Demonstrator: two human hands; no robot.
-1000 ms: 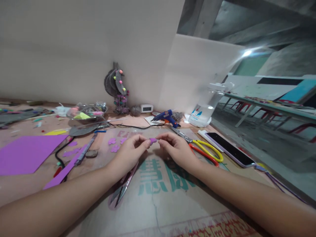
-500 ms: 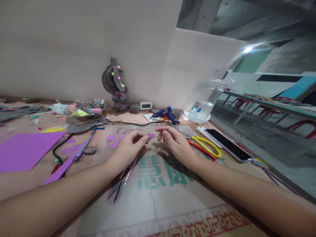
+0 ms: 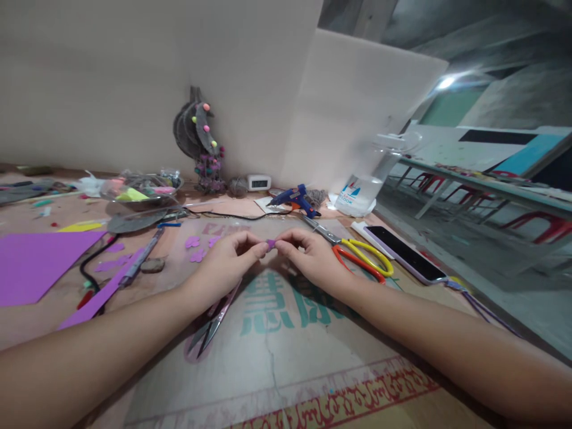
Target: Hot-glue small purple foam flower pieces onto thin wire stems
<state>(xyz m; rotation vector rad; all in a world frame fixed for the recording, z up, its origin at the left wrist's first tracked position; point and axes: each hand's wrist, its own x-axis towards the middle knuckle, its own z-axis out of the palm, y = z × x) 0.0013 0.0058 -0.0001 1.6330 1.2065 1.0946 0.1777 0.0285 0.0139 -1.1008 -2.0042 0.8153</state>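
A small purple foam piece is pinched between the fingertips of both hands, just above the printed board. My left hand grips it from the left, thumb and index finger closed. From the right, the closed fingertips of my right hand meet on the same piece and cover much of it. Below my left wrist lie thread snips, blades toward me. Several purple foam flower shapes rest just left of my left hand. Scissors with yellow and red handles lie right of my right hand.
A purple foam sheet, a pen and a stone lie left. Behind are a bowl of craft bits, a blue glue gun and a water jug. A phone lies near the table's right edge.
My right hand has moved left, closing the gap to my left hand; its fingertips now touch the purple piece. The thin wire-like strand seen between the hands no longer shows. The view has shifted slightly.
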